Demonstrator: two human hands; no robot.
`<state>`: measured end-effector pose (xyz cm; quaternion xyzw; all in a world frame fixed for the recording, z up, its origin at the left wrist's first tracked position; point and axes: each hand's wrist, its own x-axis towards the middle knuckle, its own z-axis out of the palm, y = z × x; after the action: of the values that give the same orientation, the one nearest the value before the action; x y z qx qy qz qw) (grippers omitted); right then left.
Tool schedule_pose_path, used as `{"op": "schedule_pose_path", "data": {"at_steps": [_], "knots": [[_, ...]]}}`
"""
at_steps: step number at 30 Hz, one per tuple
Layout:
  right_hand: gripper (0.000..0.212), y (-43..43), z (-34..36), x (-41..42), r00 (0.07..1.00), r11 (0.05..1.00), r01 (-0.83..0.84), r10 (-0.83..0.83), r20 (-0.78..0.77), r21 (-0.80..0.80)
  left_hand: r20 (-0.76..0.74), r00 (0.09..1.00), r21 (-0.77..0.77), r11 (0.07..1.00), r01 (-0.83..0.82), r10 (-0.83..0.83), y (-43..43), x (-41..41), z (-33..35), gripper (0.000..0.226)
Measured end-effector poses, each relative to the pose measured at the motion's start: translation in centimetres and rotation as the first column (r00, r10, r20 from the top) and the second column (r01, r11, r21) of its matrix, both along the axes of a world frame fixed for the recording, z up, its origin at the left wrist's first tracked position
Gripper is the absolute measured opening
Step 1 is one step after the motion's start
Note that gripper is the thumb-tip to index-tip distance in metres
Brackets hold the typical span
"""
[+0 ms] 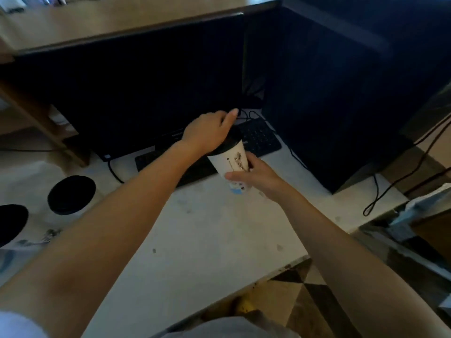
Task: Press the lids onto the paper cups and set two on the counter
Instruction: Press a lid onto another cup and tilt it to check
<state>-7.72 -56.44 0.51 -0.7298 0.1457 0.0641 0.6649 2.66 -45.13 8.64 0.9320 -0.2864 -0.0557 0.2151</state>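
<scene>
A white paper cup (pixel 231 162) with printed marks is held tilted above the white worktop (pixel 207 240), in front of the keyboard. My right hand (pixel 253 175) grips its lower body. My left hand (pixel 207 132) lies palm-down over the black lid (pixel 231 141) on the cup's mouth, forefinger stretched out. Two more lidded cups stand at the left: one with a black lid (pixel 72 195), another (pixel 11 224) cut off by the frame's edge.
A black monitor (pixel 127 93) and black keyboard (pixel 261 137) sit behind the cup. A dark computer case (pixel 341 106) stands at the right with cables (pixel 375 191) trailing. A raised wooden counter (pixel 109 23) runs along the back.
</scene>
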Motion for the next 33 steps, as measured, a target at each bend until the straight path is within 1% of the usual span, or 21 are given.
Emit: {"op": "schedule_pose_path", "data": {"at_steps": [3,4,6,7,9,11,13,15,16,17,18,19,20,21,22,24,25,27,29,31,33], "knots": [[0.058,0.5,3.7,0.4,0.998,0.996,0.018,-0.013,0.064,-0.088,-0.140,0.986,-0.023,0.995,-0.097,0.093,1.3,0.4,3.9,0.069],[0.055,0.8,4.7,0.6,0.996,0.993,0.029,-0.018,0.092,-0.117,-0.208,0.972,-0.044,0.991,-0.125,0.114,1.8,0.5,5.2,0.071],[0.050,1.4,6.7,0.9,0.987,0.984,0.054,-0.028,0.156,-0.167,-0.413,0.905,-0.112,0.980,-0.164,0.105,2.9,0.5,7.5,0.075],[0.049,1.7,7.5,1.1,0.980,0.974,0.074,-0.032,0.195,-0.214,-0.484,0.872,-0.134,0.979,-0.155,0.072,3.5,0.4,8.5,0.074],[0.052,2.3,9.0,1.6,0.961,0.934,0.119,-0.023,0.277,-0.338,-0.504,0.864,-0.113,0.991,-0.070,0.004,4.5,0.4,10.2,0.069],[0.065,2.8,10.1,2.1,0.952,0.878,0.154,-0.010,0.305,-0.453,-0.484,0.875,-0.100,0.995,-0.020,-0.031,5.3,0.5,11.2,0.072],[0.075,3.2,11.4,2.2,0.951,0.850,0.164,-0.001,0.311,-0.501,-0.473,0.880,-0.171,0.984,-0.049,-0.039,5.7,0.6,11.9,0.064],[0.071,3.2,12.7,1.9,0.941,0.859,0.154,0.023,0.337,-0.489,-0.460,0.886,-0.276,0.958,-0.081,-0.058,6.2,0.7,12.2,0.051],[0.062,3.1,13.5,1.6,0.938,0.881,0.145,0.022,0.345,-0.450,-0.443,0.893,-0.320,0.944,-0.075,-0.079,6.5,0.7,12.3,0.048],[0.052,3.0,14.3,1.3,0.941,0.918,0.143,-0.010,0.338,-0.371,-0.428,0.898,-0.360,0.930,-0.068,-0.100,6.9,0.6,12.4,0.046],[0.044,2.9,15.0,1.1,0.948,0.957,0.162,-0.083,0.307,-0.241,-0.417,0.901,-0.403,0.913,-0.069,-0.116,7.4,0.4,12.5,0.045],[0.041,2.8,15.5,1.1,0.953,0.975,0.202,-0.175,0.247,-0.088,-0.413,0.901,-0.447,0.891,-0.076,-0.130,7.8,0.4,12.5,0.043],[0.043,2.7,15.9,1.2,0.951,0.966,0.253,-0.260,0.170,0.060,-0.406,0.903,-0.492,0.866,-0.085,-0.142,8.2,0.2,12.4,0.042],[0.046,2.7,16.0,1.3,0.947,0.943,0.294,-0.309,0.088,0.156,-0.389,0.909,-0.538,0.838,-0.094,-0.148,8.5,0.1,12.2,0.042],[0.047,2.8,16.1,1.2,0.948,0.927,0.308,-0.317,0.011,0.214,-0.362,0.921,-0.586,0.803,-0.104,-0.145,8.8,0.0,12.0,0.043],[0.054,3.3,16.0,0.9,0.963,0.915,0.271,-0.257,-0.085,0.300,-0.294,0.947,-0.678,0.726,-0.110,-0.131,9.3,-0.3,11.6,0.044],[0.060,3.6,15.9,0.7,0.971,0.912,0.240,-0.218,-0.103,0.333,-0.234,0.964,-0.706,0.704,-0.079,-0.126,9.6,-0.6,11.5,0.044],[0.066,4.1,16.1,0.4,0.982,0.914,0.188,-0.162,-0.100,0.360,-0.065,0.990,-0.694,0.718,0.042,-0.121,10.1,-1.3,11.1,0.048],[0.062,4.4,16.6,0.2,0.985,0.910,0.172,-0.155,-0.077,0.377,0.044,0.987,-0.674,0.725,0.144,-0.155,10.7,-1.8,10.6,0.053],[0.055,4.5,16.9,0.0,0.984,0.902,0.178,-0.170,-0.054,0.393,0.065,0.973,-0.690,0.694,0.204,-0.221,11.2,-2.1,10.0,0.060],[0.046,4.7,16.8,-0.1,0.978,0.895,0.191,-0.210,0.003,0.402,0.035,0.959,-0.701,0.676,0.225,-0.282,11.7,-1.7,9.2,0.068]]}}
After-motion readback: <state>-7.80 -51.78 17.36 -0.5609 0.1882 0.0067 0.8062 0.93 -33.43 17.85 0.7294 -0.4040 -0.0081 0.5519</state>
